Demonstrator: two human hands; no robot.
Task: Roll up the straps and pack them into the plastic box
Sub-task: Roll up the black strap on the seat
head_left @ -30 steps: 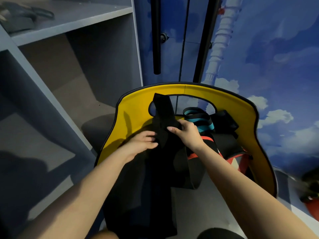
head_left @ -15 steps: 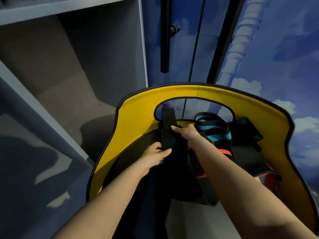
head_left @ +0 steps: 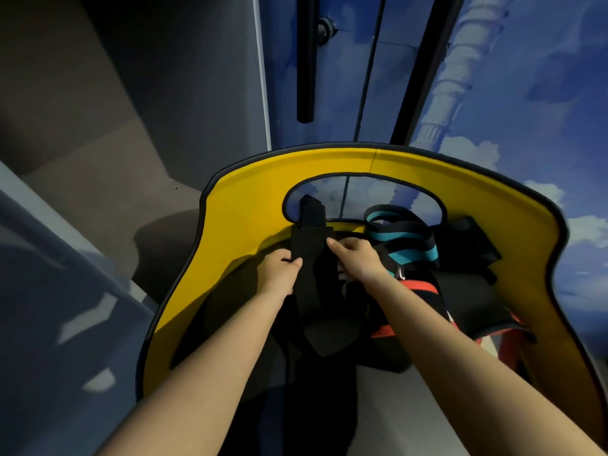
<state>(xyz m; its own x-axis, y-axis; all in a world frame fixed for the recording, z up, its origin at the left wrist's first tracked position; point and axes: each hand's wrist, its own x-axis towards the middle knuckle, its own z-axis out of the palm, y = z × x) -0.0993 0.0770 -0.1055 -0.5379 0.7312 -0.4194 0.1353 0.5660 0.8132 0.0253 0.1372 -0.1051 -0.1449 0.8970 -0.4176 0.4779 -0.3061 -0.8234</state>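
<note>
At frame centre, inside the yellow container w/ black-trimmed rim and oval handle cutout at 12 o'clock: a black strap, wide, standing upright, its top end poking up into the cutout.

Left hand at the strap's 9 o'clock edge, thumb and fingers pinching the fabric edge. Right hand at the strap's 3 o'clock side, fingers curled onto it, index tip on the strap face near the top; exact grip partly hidden by the hand itself. Lower part of the strap hangs down toward 6 o'clock, between the two forearms, ending in a loose fold.

At 2 o'clock from the hands: teal-and-black band, looped, lying inside the container just beside the right hand. Beyond it at 3 o'clock, a black pouch-like item; can't tell what it is. At 4 o'clock, red-and-black fabric under the right forearm.

Outside the container: grey shelf unit at 9–11 o'clock; blue sky-print wall at 1–3 o'clock; black vertical bar at 12 o'clock.
</note>
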